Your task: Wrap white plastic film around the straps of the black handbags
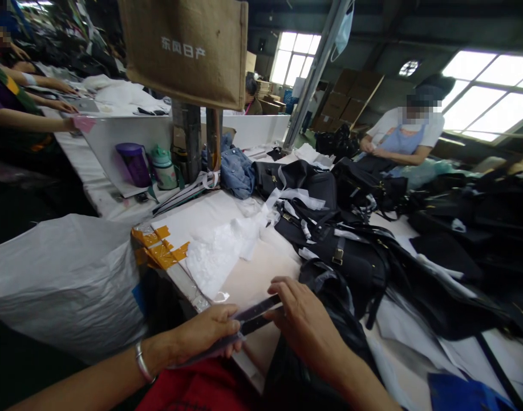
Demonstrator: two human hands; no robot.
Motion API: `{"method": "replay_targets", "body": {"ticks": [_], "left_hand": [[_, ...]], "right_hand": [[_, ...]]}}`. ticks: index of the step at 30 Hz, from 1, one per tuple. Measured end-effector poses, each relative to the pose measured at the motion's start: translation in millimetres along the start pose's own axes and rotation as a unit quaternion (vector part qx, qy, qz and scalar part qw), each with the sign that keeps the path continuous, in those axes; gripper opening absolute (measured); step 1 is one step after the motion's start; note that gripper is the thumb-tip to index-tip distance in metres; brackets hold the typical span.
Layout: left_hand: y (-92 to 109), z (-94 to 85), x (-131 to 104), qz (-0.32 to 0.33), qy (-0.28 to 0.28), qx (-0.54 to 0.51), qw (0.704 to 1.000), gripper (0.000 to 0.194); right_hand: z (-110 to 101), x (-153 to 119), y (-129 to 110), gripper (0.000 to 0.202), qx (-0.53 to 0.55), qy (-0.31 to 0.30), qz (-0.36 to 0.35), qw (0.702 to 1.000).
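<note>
A short black strap [259, 317], with what looks like clear plastic film around it, is stretched between my two hands over the near edge of the table [261, 285]. My left hand [214, 331], wearing a silver bangle at the wrist, grips the lower left end with the thumb on top. At the other end, the fingers and thumb of my right hand [301, 314] close around the strap. Right beside that hand, black bags [351, 262] with straps and gold buckles lie in a heap. Red cloth [197, 388] shows below my left forearm.
Crumpled white wrapping [227, 245] covers part of the table, whose corner bears orange tape [162, 248]. A large white sack [68, 274] stands at left. Beyond are a purple container [134, 162], a green bottle [163, 166] and a hanging brown bag [184, 51]. A co-worker [400, 137] handles black material.
</note>
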State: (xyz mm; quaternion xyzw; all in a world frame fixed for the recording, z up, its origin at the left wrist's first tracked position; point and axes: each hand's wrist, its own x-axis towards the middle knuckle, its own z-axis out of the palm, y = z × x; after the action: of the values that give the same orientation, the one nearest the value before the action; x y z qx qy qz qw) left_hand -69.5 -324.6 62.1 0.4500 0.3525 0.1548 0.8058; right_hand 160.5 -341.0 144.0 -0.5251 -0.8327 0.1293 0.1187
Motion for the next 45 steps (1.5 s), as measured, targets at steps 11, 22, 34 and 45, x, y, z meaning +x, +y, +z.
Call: {"method": "replay_targets", "body": {"ticks": [11, 22, 34, 45], "left_hand": [[12, 20.7, -3, 0.032, 0.054, -0.032, 0.997, 0.029], [9, 25.6, -3, 0.089, 0.089, -0.094, 0.988, 0.027], [2, 7.0, -11, 0.092, 0.046, 0.040, 0.994, 0.041], [9, 3.5, -22, 0.088, 0.035, 0.096, 0.991, 0.047]], "right_hand": [[43, -5, -34, 0.009, 0.088, 0.043, 0.030, 0.995], [54, -9, -46, 0.009, 0.041, 0.095, 0.020, 0.994], [33, -8, -20, 0.007, 0.107, 0.111, 0.026, 0.988], [35, 2, -20, 0.006, 0.176, 0.072, 0.031, 0.981]]}}
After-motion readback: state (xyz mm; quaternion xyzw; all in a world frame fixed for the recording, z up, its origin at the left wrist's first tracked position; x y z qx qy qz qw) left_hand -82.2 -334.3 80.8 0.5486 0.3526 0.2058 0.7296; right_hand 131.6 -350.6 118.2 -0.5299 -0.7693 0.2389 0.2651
